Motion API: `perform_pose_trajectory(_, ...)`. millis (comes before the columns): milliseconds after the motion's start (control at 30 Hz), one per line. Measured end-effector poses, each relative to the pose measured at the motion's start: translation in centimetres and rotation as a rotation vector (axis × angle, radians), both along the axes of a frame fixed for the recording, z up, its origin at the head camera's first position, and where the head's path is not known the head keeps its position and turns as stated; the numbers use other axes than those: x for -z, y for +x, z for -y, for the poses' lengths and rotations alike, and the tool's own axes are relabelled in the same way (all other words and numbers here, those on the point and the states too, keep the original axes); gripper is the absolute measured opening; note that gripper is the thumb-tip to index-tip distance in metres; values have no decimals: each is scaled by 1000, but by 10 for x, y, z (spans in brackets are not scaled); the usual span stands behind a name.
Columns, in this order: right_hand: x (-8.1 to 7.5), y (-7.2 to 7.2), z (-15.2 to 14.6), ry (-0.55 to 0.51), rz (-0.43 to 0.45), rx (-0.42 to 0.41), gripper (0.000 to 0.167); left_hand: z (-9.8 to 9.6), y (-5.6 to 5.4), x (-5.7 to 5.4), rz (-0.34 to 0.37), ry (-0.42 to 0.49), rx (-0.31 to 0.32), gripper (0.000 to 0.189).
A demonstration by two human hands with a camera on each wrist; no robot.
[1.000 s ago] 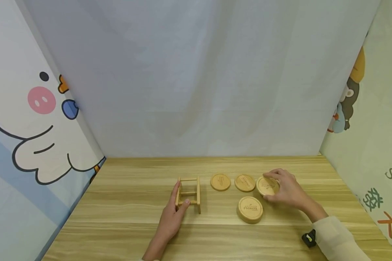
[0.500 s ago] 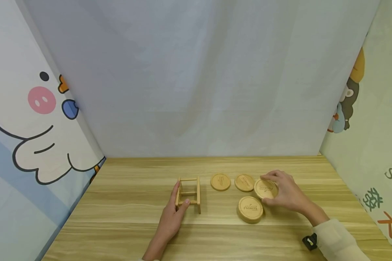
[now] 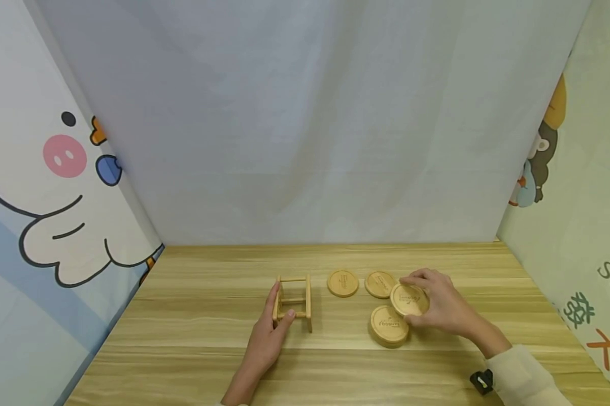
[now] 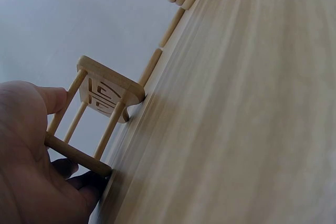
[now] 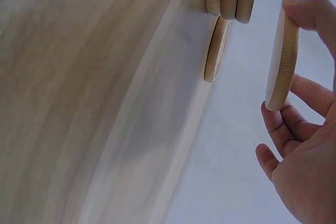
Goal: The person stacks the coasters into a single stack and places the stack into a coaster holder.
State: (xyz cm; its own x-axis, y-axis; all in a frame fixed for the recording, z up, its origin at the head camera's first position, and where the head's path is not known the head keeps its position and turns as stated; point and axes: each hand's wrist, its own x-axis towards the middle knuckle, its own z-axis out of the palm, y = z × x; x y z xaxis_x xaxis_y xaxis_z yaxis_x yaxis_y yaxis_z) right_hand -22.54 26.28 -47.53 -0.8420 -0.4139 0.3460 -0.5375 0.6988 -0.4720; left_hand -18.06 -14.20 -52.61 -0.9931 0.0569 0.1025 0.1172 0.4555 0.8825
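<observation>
Coaster [image 3: 408, 299], pinched in right grip [image 3: 441, 303], aloft

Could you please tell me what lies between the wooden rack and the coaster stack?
In the head view, only bare tabletop separates the rack from the coaster stack.

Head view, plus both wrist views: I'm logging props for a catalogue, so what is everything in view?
table: 1, yellowish wood-grain, lower half
rack: 1, tan, standing on the table
flat coasters: 2, tan, right of the rack, apart
coaster stack: 3 coasters, tan, nearer the wearer
held coaster: 1, tan, raised off the table
black item: 1, beside the right cuff, identity unclear
back cloth: 1, grey-white, behind
left cloth: 1, white and blue, cartoon print
right cloth: 1, pale green, printed
right sleeve: 1, cream, lower right
left hand: 1, bare, gripping the rack
right hand: 1, bare, fingers pinching the held coaster
</observation>
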Motion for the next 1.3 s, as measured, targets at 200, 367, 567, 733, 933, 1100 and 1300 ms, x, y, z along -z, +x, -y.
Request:
perform_pose_trajectory(200, -4, 5, 6, -1, 19, -14, 74, 0, 0, 1, -5, -6, -1, 74)
perform_pose_trajectory(367, -4, 7, 9, -6, 8, -23, 75, 0, 0, 1, -6, -3, -1, 74)
perform_pose_trajectory(567, 0, 9, 10, -8, 14, -23, 73, 0, 0, 0, -2, 1, 0, 74)
perform_pose_trajectory(733, 1, 11, 13, -11, 13, -42, 72, 0, 0, 1, -4, 4, -4, 74)
perform_pose_trajectory(933, 1, 14, 18, -10, -6, -65, 71, 0, 1, 0, 1, 10, -5, 74)
perform_pose_trajectory(1100, 4, 15, 21, -11, -40, -83, 71, -1, 1, -2, 3, 11, -4, 74)
perform_pose_trajectory(1300, 7, 16, 25, -10, -44, -85, 72, -1, 1, -2, -1, 6, -1, 74)
